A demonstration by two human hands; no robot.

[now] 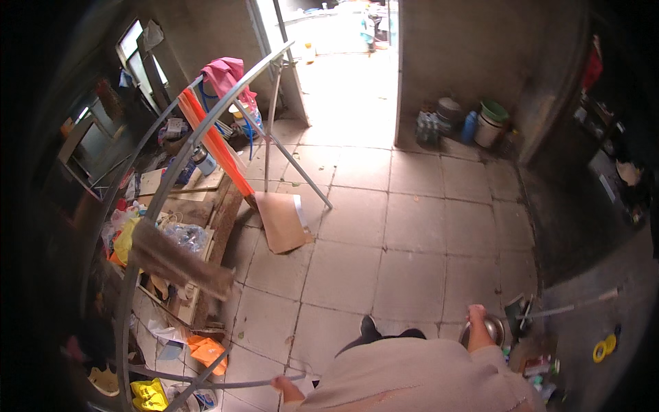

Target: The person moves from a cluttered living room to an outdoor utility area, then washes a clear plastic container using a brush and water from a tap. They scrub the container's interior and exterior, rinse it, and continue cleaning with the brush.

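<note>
At the lower middle, my left hand (281, 383) is at the end of a grey metal tube (242, 384), part of a tubular rack (206, 123); the fingers seem closed, but the grip is too small to make out. On the right, my right hand (476, 310) is beside a round metal bowl (486, 332), its fingers bent; whether they hold the rim cannot be told. An orange cloth strip (221, 154) and a pink cloth (225, 74) hang on the rack.
A cluttered wooden table (221, 232) stands left, with a cardboard piece (282, 221) beside it. Orange and yellow bags (149, 394) lie lower left. Buckets (489, 126) and bottles (427, 127) line the back wall, right of a bright doorway. Yellow tape rolls (600, 351) are at the right.
</note>
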